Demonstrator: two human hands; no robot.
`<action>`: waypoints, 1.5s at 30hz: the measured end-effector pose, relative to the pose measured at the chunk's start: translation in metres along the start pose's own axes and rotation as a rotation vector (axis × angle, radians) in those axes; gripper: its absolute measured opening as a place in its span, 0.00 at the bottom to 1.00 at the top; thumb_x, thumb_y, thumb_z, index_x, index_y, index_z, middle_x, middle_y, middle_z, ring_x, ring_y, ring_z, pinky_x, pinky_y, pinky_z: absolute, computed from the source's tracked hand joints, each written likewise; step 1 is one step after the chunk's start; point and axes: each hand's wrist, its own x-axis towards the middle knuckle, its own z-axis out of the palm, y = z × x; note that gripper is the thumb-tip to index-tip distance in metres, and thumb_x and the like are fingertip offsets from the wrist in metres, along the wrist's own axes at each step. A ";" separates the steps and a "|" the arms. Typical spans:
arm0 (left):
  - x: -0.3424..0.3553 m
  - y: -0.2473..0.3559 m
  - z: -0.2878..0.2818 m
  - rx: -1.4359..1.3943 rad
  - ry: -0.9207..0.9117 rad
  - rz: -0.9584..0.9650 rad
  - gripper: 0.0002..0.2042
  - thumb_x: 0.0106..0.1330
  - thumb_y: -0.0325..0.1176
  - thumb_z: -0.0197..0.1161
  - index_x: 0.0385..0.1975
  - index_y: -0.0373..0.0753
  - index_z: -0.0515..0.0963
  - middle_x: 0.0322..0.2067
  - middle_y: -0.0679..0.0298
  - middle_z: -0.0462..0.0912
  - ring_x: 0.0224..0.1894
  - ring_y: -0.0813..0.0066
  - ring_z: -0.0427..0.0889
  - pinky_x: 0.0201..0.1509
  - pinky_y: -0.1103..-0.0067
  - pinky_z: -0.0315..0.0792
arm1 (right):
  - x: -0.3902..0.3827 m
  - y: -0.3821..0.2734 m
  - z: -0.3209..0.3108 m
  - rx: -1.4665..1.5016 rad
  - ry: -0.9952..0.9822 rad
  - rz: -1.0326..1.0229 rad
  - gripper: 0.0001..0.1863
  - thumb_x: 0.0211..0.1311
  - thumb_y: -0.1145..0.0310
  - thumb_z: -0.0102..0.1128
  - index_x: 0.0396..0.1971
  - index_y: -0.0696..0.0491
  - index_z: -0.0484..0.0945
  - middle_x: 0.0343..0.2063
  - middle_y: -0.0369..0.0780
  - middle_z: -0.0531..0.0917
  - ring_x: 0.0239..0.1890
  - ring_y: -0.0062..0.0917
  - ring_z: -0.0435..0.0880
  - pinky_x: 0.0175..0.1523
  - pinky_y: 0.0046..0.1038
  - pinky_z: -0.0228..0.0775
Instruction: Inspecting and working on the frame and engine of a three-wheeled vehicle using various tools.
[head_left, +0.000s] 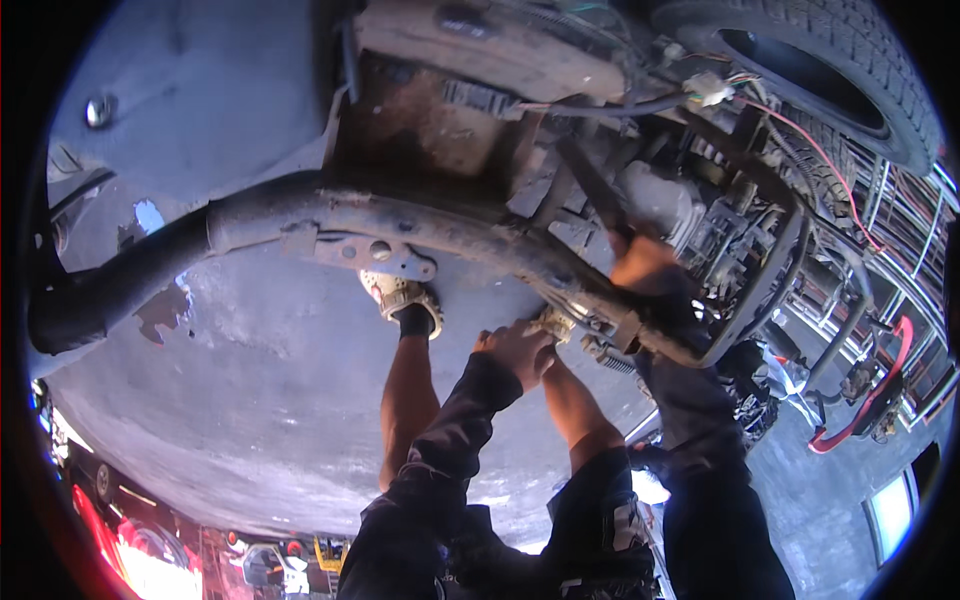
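My right hand [645,265], blurred by motion, is closed around a dark, bar-shaped tool [592,188]. The tool slants up to the left beside the engine parts, and its exact kind is unclear. Lower and to the left, my left hand [515,352] has its fingers curled in front of my right shin. Whether anything lies in those fingers is hidden. Above both hands runs a worn, dark tubular vehicle frame [450,225]. A metal bracket [375,252] with holes is fixed along its underside. Grimy engine parts [690,215] sit right of the tool.
My light clog-type shoes [405,298] stand on the grey floor [250,370]. A tyre [830,75] fills the upper right, with a red wire [815,145] and metal racks [915,230] nearby. A curved red part [895,385] lies right. A red vehicle [135,545] appears lower left.
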 end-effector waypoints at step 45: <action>0.020 0.020 0.001 0.019 -0.021 -0.023 0.18 0.61 0.47 0.62 0.51 0.52 0.75 0.47 0.60 0.77 0.49 0.57 0.79 0.53 0.59 0.71 | -0.046 0.065 -0.017 0.015 0.102 -0.229 0.14 0.60 0.67 0.62 0.45 0.56 0.78 0.36 0.46 0.83 0.29 0.42 0.84 0.35 0.35 0.76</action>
